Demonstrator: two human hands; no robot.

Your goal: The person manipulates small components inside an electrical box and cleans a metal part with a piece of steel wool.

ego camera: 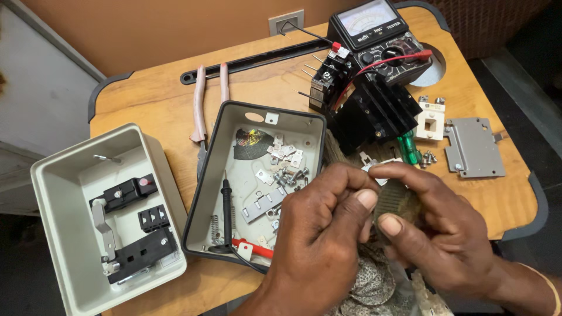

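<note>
Fingers (358, 202) of both hands pinched shut on a small ribbed part (397, 202), lower right of centre.
I log the left hand (319, 234) and right hand (436, 225) closed round it; it looks light, stiff and easily dropped, best gripped by its edges. Open dark-rimmed tray (202, 175) at centre holds screws, metal plates, springs and a probe; grey switch box (50, 193) at left holds black blocks.

Even, soft light falls from above on the wooden table (175, 99), casting only faint shadows. Focus is sharp throughout, the corners darker, with slight wide-angle bending at the edges.
</note>
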